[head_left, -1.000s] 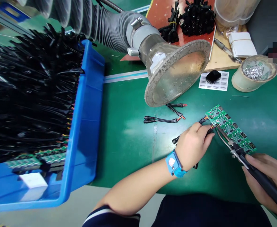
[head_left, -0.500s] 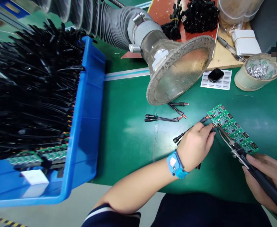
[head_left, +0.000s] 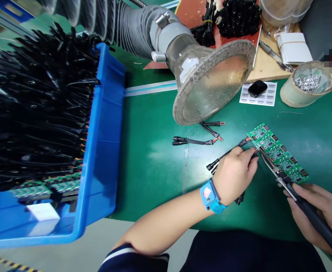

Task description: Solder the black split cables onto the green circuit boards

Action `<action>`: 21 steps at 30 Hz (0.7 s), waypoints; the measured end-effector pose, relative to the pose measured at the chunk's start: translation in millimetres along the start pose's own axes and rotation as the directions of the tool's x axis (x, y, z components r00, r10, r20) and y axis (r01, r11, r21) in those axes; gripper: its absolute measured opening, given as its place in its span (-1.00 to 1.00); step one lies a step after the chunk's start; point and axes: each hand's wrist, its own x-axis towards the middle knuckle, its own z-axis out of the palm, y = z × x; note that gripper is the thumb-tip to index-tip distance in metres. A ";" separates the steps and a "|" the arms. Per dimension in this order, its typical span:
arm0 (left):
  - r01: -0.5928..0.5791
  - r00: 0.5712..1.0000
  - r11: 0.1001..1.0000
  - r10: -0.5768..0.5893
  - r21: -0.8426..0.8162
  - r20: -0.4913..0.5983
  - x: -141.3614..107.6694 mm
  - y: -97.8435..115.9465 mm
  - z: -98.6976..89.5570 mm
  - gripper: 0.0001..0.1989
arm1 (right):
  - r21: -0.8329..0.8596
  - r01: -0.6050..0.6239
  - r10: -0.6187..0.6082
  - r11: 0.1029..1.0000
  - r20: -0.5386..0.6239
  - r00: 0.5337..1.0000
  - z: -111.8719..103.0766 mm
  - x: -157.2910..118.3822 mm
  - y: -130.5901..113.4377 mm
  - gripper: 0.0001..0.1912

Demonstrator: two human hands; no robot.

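Observation:
My left hand (head_left: 235,173), with a blue wrist strap, pinches a black cable by its coloured wires at the left edge of a green circuit board (head_left: 279,153). Another black cable (head_left: 228,152) meets the board's upper left corner. In my right hand (head_left: 318,211) is a black-handled soldering tool (head_left: 301,198), its metal tip touching or very near the board beside the pinched wires. The exact contact is too small to tell. More black cables (head_left: 194,141) lie to the left, below the fume hood (head_left: 213,83).
A blue bin (head_left: 105,132) full of black cables and boards stands at the left. The hood's grey hose (head_left: 132,30) hangs across the top. At the back right are a solder roll (head_left: 309,85), a label sheet (head_left: 270,94), a pen (head_left: 270,51) and white cards (head_left: 294,49).
The view has shifted very slightly. My right hand and the tool have moved a little to the left; my left hand keeps its pinch at the board's edge.

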 end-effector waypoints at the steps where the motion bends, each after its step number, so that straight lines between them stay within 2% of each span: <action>1: 0.001 1.000 1.000 -0.001 0.003 0.000 -0.1 0.1 0.1 -0.72 | -0.004 -0.011 0.011 1.000 0.010 1.000 0.4 -0.1 0.3 -0.60; 4: -0.007 1.000 1.000 0.007 0.025 -0.004 -0.8 0.2 -0.2 -0.72 | -0.001 -0.060 0.060 0.998 0.030 0.998 2.2 2.5 -2.4 -0.61; 8: -0.026 0.999 0.997 0.027 0.075 -0.019 -1.2 0.3 -0.8 -0.73 | -0.008 0.053 -0.053 0.999 -0.036 0.998 3.8 6.9 -7.6 -0.53; 11: -0.026 0.999 0.995 0.029 0.093 -0.026 -0.7 0.3 -1.1 -0.73 | 0.000 -0.019 0.019 1.000 0.010 1.000 2.6 7.2 -5.6 -0.58; 16: -0.020 1.000 0.997 0.022 0.077 -0.021 -0.1 0.7 -1.1 -0.72 | -0.035 0.173 -0.172 0.984 0.032 0.985 1.1 2.4 11.0 -0.51; 21: -0.015 1.000 0.998 0.016 0.067 -0.021 0.5 1.5 -0.6 -0.72 | -0.020 0.157 -0.156 0.987 0.043 0.987 2.3 -2.5 19.5 -0.50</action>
